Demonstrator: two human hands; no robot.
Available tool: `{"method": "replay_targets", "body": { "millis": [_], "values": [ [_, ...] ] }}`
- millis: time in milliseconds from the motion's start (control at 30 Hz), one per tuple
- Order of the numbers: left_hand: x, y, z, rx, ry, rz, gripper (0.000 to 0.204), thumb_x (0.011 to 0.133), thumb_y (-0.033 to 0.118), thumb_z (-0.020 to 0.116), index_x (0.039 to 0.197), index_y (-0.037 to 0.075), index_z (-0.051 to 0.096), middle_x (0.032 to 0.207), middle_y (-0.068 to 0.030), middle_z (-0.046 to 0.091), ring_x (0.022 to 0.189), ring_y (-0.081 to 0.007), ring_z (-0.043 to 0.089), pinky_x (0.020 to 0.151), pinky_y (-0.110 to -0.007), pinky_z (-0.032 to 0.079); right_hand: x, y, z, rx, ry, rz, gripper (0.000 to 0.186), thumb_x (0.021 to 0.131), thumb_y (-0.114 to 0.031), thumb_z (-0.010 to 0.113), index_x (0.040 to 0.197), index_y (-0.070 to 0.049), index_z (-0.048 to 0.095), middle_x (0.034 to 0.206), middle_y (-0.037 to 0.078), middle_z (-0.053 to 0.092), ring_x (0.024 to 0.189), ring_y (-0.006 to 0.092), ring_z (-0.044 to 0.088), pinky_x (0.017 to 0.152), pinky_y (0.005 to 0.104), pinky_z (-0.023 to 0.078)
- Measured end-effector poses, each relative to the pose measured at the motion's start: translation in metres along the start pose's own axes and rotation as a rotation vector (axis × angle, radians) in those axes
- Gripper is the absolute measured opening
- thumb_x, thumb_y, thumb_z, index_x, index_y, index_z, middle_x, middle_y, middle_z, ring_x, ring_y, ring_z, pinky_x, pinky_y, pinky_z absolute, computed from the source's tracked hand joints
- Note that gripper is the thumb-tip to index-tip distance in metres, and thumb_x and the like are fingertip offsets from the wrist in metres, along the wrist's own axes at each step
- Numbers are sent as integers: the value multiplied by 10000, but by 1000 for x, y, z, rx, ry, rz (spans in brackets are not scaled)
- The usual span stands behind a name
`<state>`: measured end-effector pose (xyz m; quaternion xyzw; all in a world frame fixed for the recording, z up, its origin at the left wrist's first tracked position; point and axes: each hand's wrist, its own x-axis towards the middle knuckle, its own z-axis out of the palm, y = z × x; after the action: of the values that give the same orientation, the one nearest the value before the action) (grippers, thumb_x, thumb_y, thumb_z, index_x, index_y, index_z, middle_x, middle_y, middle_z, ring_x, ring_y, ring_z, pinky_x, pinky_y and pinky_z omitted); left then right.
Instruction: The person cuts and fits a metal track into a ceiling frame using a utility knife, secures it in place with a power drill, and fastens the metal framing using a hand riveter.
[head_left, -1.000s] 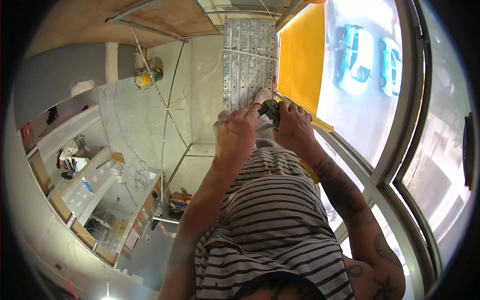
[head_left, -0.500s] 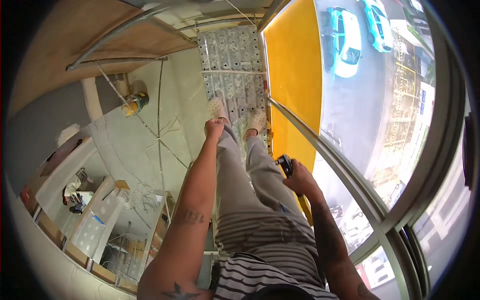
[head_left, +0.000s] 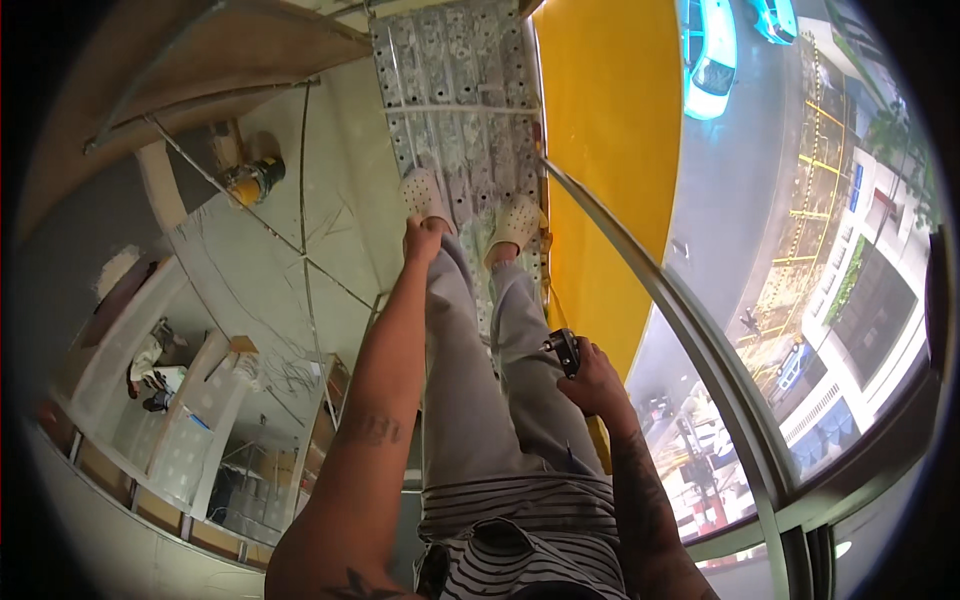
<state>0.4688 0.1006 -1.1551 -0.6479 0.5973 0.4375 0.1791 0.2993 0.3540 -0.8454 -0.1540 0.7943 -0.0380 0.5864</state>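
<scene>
My right hand (head_left: 597, 383) grips a small black tool (head_left: 565, 352) with a short metal tip, beside my right thigh. The tip points left, over the grey trousers (head_left: 462, 390); the tool's exact kind is unclear. My left hand (head_left: 424, 240) is closed in front of my left leg, just below the shoe as seen from above. What it holds, if anything, is hidden. Both feet, in pale perforated clogs (head_left: 424, 194), stand on a narrow metal scaffold plank (head_left: 460, 150) with rows of holes.
Left of the plank, thin cross braces (head_left: 303, 250) stand over a lower floor, where a bucket (head_left: 250, 183) sits by the wall. On the right run a yellow ledge (head_left: 600, 200) and a metal window frame (head_left: 700, 330), with a street and cars (head_left: 710, 60) far below.
The view has shifted, bringing more of the street and buildings into sight at right. Both hands stay closed in nearly the same places by my legs.
</scene>
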Motion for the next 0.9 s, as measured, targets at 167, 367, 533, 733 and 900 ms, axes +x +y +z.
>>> {"method": "replay_targets", "body": {
  "millis": [167,367,533,733,900],
  "values": [
    [-107,-22,-54,-174,-188,85,398,833,306,615,1111,28,558,1014,-201,641,882,-355,630,771,-405,505,-22,-27,-28,116,24,-109,607,663,-213,680,1166,38,452,987,264,575,964,429,557,832,457,463],
    [-310,97,-134,-391,-597,298,304,953,301,494,1099,46,571,918,-62,652,754,-162,614,652,-314,486,-77,-84,-105,389,248,-327,484,697,-207,677,1093,27,526,914,237,626,891,395,616,777,428,483],
    [-462,198,-198,-560,-811,556,292,913,186,574,1138,20,490,996,-93,598,834,-166,567,735,-324,490,-120,-176,-141,520,522,-496,458,765,-291,682,1088,4,547,929,231,638,882,388,620,757,437,484],
    [-480,234,-298,-528,-364,400,181,892,165,582,985,60,468,644,-3,433,467,-107,424,405,-269,350,-163,-223,-178,631,442,-972,660,816,-461,692,1192,33,470,1028,148,571,902,203,559,773,351,459],
    [-483,224,-428,-761,-859,481,236,895,262,625,935,69,493,557,24,414,387,-81,357,348,-242,310,-231,-251,-210,581,-401,-1043,671,828,-278,724,1335,22,404,1177,157,580,1092,214,552,932,348,448]
  ]
}}
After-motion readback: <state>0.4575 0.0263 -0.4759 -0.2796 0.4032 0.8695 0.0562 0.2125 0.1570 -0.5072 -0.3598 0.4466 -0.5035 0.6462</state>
